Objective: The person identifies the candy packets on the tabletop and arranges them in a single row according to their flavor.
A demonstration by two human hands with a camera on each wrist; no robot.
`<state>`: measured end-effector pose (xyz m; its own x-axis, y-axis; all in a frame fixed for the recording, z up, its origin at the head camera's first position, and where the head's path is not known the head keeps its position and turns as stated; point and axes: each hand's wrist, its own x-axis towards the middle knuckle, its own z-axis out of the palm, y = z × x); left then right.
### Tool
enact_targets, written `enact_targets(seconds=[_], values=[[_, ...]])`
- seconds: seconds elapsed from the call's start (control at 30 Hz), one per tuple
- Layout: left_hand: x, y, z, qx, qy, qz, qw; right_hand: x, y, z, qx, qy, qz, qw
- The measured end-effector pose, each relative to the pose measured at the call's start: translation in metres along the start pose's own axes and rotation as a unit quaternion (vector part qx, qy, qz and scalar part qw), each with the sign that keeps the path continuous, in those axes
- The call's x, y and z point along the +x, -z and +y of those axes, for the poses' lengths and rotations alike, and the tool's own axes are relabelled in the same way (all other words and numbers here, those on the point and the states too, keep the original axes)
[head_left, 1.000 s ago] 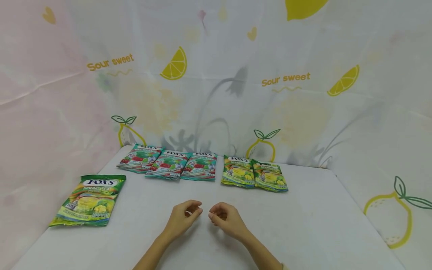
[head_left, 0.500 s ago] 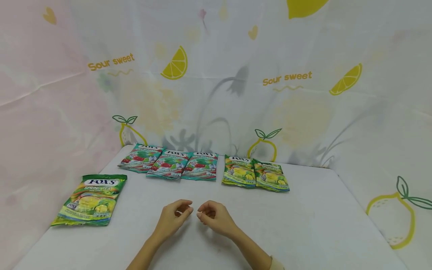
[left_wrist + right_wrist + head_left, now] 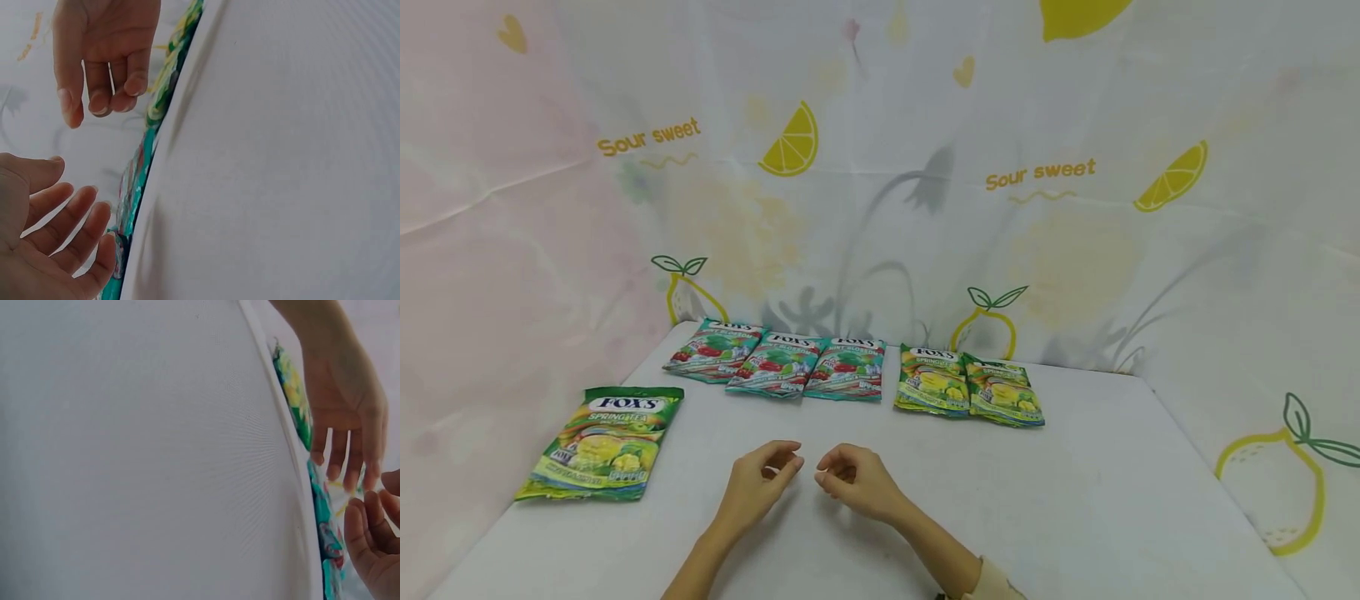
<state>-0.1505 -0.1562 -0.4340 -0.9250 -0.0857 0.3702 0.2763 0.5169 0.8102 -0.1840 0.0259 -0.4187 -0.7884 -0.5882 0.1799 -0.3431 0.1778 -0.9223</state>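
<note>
Both hands hover over the middle of the white table, fingertips facing each other across a small gap. My left hand (image 3: 756, 485) has its fingers loosely bent and holds nothing; its palm and spread fingers show in the left wrist view. My right hand (image 3: 862, 482) mirrors it, also bare, with thumb and fingers apart. Nearest the left hand lies a large green and yellow candy bag (image 3: 604, 443) marked FOX'S Spring Tea. Farther back, beyond the hands, a teal and red Mint Blossom candy bag (image 3: 847, 369) lies flat beside two alike.
Two smaller Spring Tea bags, one left (image 3: 932, 382) and one right (image 3: 1003, 392), overlap at the back right of the table. The white tabletop (image 3: 1097, 483) ends at a cloth backdrop (image 3: 880, 167) printed with lemons, which also rises along the sides.
Both hands have drifted left together, keeping their facing pose, and the gap between them has narrowed slightly. The candy bags lie where they were; the head view has shifted a little.
</note>
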Motion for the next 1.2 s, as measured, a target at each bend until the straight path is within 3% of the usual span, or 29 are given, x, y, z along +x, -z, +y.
enact_targets(seconds=[0.47,0.8,1.2], values=[[0.0,0.03,-0.008,0.061,-0.01,0.038,0.9973,0.017,-0.013,-0.005,0.001,0.0,-0.015,0.9999],[-0.001,0.061,-0.013,0.105,-0.031,0.088,0.9901,0.036,-0.022,-0.003,-0.002,-0.015,-0.03,0.9994],[-0.007,0.09,-0.024,0.137,-0.025,0.122,0.9827,0.057,-0.045,-0.004,0.03,-0.043,-0.06,0.9969]])
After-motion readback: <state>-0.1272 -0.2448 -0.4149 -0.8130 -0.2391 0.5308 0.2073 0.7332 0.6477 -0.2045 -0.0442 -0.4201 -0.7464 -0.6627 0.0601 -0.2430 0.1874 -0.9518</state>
